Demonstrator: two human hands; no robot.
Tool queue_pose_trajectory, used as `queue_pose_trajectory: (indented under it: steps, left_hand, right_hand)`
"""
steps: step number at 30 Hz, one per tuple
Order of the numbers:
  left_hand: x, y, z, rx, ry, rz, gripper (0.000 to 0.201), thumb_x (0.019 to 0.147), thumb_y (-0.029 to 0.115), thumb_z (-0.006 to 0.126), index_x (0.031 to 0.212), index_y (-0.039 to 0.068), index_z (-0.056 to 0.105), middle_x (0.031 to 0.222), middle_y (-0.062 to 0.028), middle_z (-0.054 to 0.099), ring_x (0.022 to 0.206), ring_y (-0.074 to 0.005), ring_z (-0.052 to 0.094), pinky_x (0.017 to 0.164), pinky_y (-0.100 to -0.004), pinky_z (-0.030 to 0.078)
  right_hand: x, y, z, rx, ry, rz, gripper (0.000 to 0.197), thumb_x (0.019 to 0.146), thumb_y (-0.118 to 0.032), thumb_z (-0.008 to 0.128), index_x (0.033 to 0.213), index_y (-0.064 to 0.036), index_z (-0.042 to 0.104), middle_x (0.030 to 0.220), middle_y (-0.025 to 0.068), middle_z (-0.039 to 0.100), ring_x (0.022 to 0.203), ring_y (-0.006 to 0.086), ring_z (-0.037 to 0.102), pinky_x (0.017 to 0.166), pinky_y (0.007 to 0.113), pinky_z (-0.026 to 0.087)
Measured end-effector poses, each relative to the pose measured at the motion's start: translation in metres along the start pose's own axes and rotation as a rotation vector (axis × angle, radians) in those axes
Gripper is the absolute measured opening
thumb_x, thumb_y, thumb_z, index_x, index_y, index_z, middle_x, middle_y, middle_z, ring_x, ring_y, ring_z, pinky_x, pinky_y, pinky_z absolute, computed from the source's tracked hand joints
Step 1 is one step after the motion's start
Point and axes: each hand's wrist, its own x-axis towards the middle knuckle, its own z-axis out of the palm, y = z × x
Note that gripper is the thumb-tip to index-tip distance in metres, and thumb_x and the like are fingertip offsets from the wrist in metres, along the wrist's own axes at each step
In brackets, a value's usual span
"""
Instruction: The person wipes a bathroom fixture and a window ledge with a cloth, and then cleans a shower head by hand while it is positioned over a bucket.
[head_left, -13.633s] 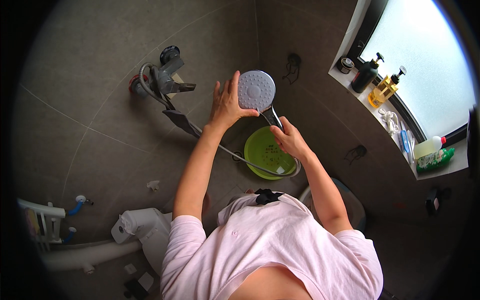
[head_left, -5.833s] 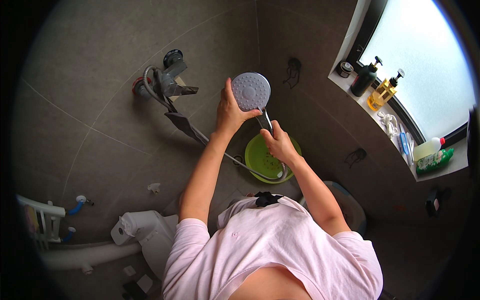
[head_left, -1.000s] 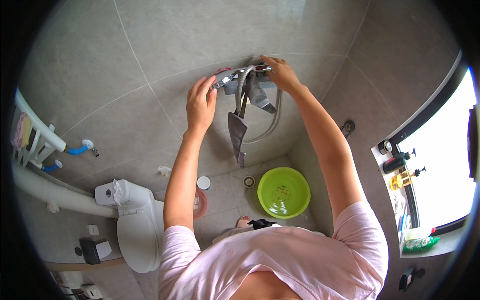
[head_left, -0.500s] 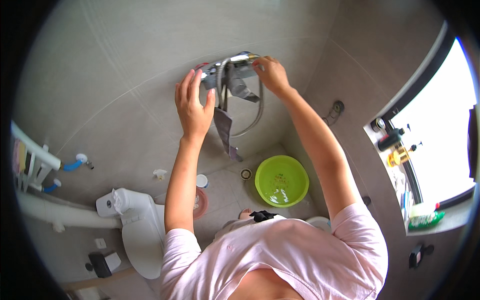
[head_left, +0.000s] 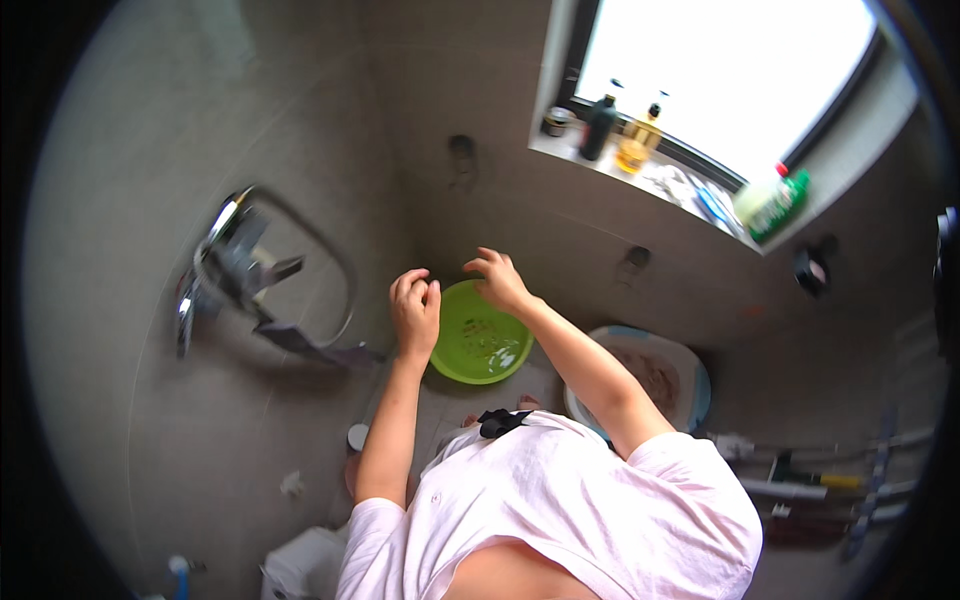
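Observation:
My left hand [head_left: 415, 312] is raised over the left rim of a bright green plastic basin [head_left: 450, 358], its fingers curved, nothing seen in it. Across a small gap my right hand [head_left: 500, 283] hovers by the basin's far right rim, fingers loosely bent and apart. The basin stands on the floor with small bits and bright reflections inside. On the left wall is a chrome shower mixer [head_left: 222, 222] with a looped metal hose [head_left: 330, 250]. A dark grey strip of cloth [head_left: 300, 340] hangs from it. Neither hand touches the mixer.
Right of the basin stands a white and blue tub [head_left: 703, 385] with something brownish inside. Bottles, among them an amber pump bottle [head_left: 637, 145], line the window sill [head_left: 560, 148]. Long-handled tools [head_left: 830, 481] are at the right. A white toilet [head_left: 305, 562] shows at lower left.
Both hands have left the shower mixer and cloth and moved over by the green basin. The view has turned right, bringing the tub and the long-handled tools into sight.

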Motion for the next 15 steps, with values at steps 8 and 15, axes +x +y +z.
queue_pose_trajectory:
  steps: [8,15]
  left_hand:
    - [-0.032,0.036,0.094,-0.059,-0.531,-0.083,0.049,0.077,0.019,0.064,0.123,0.007,0.051,0.137,-0.0200,0.034,0.124,-0.0350,0.035,0.102,-0.0418,0.031]
    - [-0.032,0.071,0.136,-0.079,-0.599,-0.093,0.038,0.079,0.025,0.063,0.113,0.007,0.058,0.130,-0.0181,0.044,0.121,-0.0335,0.039,0.100,-0.0403,0.033]
  right_hand:
    - [-0.118,0.127,-0.074,0.047,0.121,0.456,0.044,0.074,-0.021,0.063,0.116,-0.0066,0.057,0.118,0.0171,0.054,0.113,0.0336,0.047,0.097,0.040,0.038]
    - [-0.126,0.193,-0.146,-0.015,0.395,0.505,0.033,0.079,-0.022,0.060,0.107,-0.0050,0.062,0.108,0.0160,0.060,0.103,0.0316,0.056,0.088,0.039,0.044]
